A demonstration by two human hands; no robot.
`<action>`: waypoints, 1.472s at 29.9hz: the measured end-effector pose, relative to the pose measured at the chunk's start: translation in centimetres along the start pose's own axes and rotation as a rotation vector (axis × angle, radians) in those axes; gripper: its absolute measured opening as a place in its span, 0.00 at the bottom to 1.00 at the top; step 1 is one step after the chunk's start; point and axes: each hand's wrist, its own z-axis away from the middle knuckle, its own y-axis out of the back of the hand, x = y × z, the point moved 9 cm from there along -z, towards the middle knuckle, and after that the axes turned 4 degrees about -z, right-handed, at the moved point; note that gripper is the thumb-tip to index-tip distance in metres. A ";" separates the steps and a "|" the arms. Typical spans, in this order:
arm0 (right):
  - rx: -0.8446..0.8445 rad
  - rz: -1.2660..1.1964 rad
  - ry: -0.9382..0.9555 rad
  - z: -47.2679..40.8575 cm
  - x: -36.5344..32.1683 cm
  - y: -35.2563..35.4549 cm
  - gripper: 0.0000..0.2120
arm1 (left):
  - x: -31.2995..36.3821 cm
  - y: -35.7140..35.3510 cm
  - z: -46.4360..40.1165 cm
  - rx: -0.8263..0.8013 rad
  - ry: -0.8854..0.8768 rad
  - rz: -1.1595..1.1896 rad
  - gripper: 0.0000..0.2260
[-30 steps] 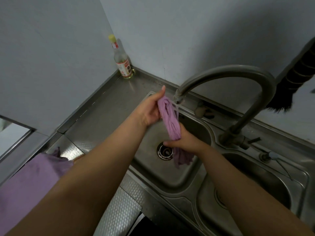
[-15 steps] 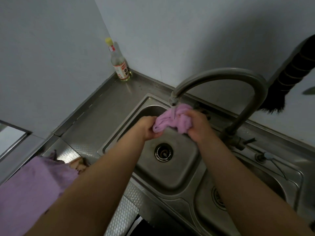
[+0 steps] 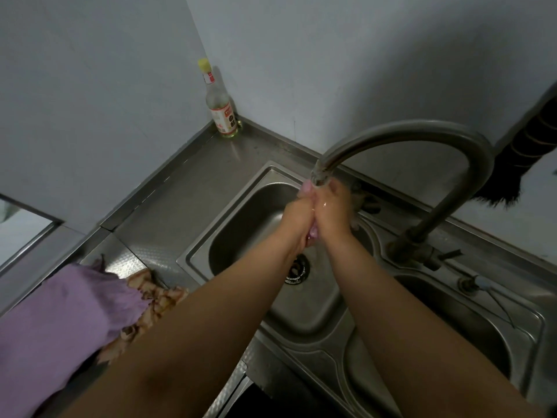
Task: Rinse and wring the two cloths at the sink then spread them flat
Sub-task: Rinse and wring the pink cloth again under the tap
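Observation:
My left hand [image 3: 297, 218] and my right hand [image 3: 333, 214] are clasped together just under the faucet spout [image 3: 321, 173], over the left sink basin [image 3: 241, 230]. Both squeeze a pink cloth [image 3: 307, 187] balled up between them; only small bits of it show at the top and bottom of my palms. Water runs over my hands, and my right one looks wet. A second, purple cloth [image 3: 57, 321] lies spread on the steel counter at the lower left, with a brown patterned fabric [image 3: 150, 300] at its edge.
A glass bottle with a yellow cap [image 3: 221, 107] stands in the back corner of the counter. The curved faucet [image 3: 422, 137] arches from its base [image 3: 413, 251] between the two basins. The right basin [image 3: 452, 321] lies beside it. A dark brush [image 3: 527, 152] hangs at the right.
The cloth went from a long strip held between my hands, to a bunched wad, to a tight ball now almost hidden in my clasped hands directly under the spout.

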 end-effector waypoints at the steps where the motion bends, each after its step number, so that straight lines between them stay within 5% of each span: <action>1: 0.010 0.014 -0.027 -0.5 0.1 0.1 0.11 | -0.1 0.3 0.1 0.019 0.006 -0.046 0.18; 7: 0.032 0.045 -0.048 -1.7 -0.9 0.8 0.10 | 0.3 0.8 1.0 0.060 -0.093 -0.300 0.22; 11: 0.051 0.124 -0.064 -2.3 -0.4 3.0 0.18 | -0.7 0.4 1.3 -0.028 -0.076 -0.295 0.16; 15: 0.008 0.293 -0.106 -0.5 3.0 7.9 0.19 | -2.4 0.9 1.2 -0.195 0.074 -0.164 0.20; 18: 0.173 0.268 -0.205 1.7 7.0 13.6 0.24 | -3.9 0.2 2.2 -0.301 0.183 -0.066 0.21; 22: 0.534 0.072 -0.225 5.9 7.7 20.4 0.32 | -5.3 -3.1 4.3 -0.382 0.164 -0.273 0.12; 24: 0.556 -0.015 -0.199 6.3 7.0 22.2 0.37 | -5.8 -4.5 4.8 -0.399 0.117 -0.335 0.11; 29: 0.317 0.003 -0.144 5.6 5.1 21.6 0.33 | -5.4 -3.8 4.7 -0.342 0.041 -0.406 0.05; 35: 0.061 0.428 -0.152 6.6 3.4 18.4 0.23 | -6.1 -1.4 5.2 -0.453 -0.007 -0.946 0.03; 38: -0.197 0.238 -0.305 7.4 3.4 13.5 0.34 | -7.7 -0.1 5.7 -0.665 0.026 -1.220 0.20; 40: -0.395 0.030 -0.414 8.2 3.0 9.9 0.29 | -7.9 0.5 5.7 -0.691 -0.023 -1.187 0.35; 42: -0.547 -0.113 -0.523 9.5 2.5 6.8 0.20 | -7.2 0.1 6.6 -0.694 -0.146 -1.004 0.30; 44: -0.686 -0.241 -0.590 10.9 1.8 3.8 0.24 | -6.2 -0.3 7.1 -0.626 -0.296 -0.775 0.24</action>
